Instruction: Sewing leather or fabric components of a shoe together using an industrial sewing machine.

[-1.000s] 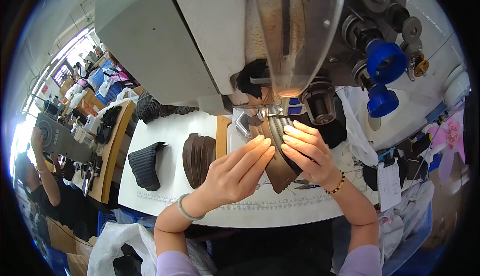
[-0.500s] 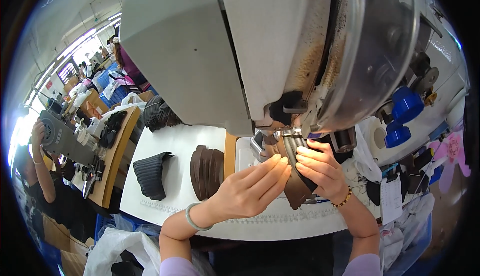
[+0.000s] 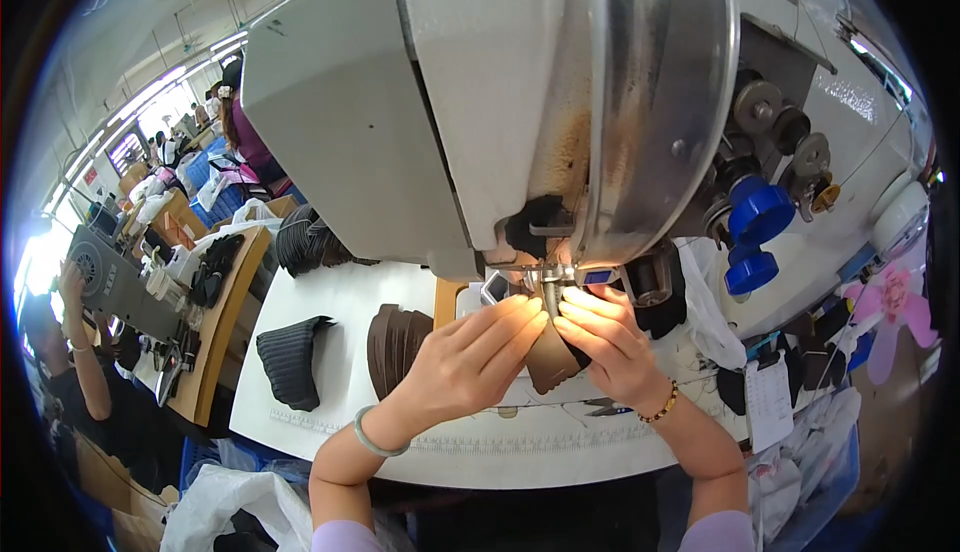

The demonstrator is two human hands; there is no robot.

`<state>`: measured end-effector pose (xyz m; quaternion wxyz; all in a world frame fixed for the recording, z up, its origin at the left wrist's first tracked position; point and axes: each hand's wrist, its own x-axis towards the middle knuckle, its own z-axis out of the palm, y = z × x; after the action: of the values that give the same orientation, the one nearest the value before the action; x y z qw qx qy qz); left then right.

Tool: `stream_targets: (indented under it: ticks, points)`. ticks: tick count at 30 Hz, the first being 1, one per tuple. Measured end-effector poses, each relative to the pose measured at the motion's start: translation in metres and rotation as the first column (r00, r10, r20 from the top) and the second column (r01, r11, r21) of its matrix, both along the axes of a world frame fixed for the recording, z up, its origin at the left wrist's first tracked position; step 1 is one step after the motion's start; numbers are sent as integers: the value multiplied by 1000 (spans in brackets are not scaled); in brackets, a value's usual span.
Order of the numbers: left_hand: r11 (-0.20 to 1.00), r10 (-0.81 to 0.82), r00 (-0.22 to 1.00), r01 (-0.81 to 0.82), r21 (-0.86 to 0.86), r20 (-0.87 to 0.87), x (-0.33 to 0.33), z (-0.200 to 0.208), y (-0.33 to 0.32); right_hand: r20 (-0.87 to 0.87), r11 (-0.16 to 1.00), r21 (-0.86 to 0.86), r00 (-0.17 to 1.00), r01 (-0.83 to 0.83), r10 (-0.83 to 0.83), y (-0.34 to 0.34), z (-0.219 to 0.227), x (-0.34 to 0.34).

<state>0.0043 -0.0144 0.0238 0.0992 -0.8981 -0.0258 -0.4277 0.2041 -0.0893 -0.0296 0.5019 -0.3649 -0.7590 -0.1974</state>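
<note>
Centre of the frame: left hand (image 3: 468,360) stretched flat over a brown leather piece (image 3: 550,360), fingers extended and pressing it down, fingertips lit just below the needle of the sewing machine (image 3: 480,102). Right hand (image 3: 605,344) pinching the same piece from the other side, fingertips nearly meeting those of the left. Leather piece lying on the white table (image 3: 340,302) right under the machine head, its upper edge tucked at the needle, its lower part showing between the two hands. Pale green bangle (image 3: 372,440) on the left wrist, beaded bracelet (image 3: 660,407) on the right. Left of the hands, a stack of brown pieces (image 3: 395,342) standing on edge, and further left a dark ribbed stack (image 3: 290,357). Right of centre, two blue knobs (image 3: 755,232) on the machine. Far left edge, another person's arm (image 3: 85,352) raised beside a second machine (image 3: 115,282).
</note>
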Motion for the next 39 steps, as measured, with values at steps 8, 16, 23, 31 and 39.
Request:
stream_targets:
  ticks: [8,16,23,31,39]
  points:
    - [997,2,1000,-3,83,18,3,-9,1,-22,1000,-1,1000,10,-10,-1,-1,1]
    - [997,16,1000,-17,71,4,4,-5,3,-3,1000,28,1000,-3,3,4,6,3]
    - [1000,-1,1000,1,-25,-3,1,-4,4,-9,999,49,1000,-17,17,7,-3,5]
    - [857,61,983,36,-515,171,-4,-1,-7,38,995,44,995,-94,92,8,5,14]
    - [1000,-2,1000,2,2,24,-1,-9,-8,34,995,50,996,-84,82,5,8,15]
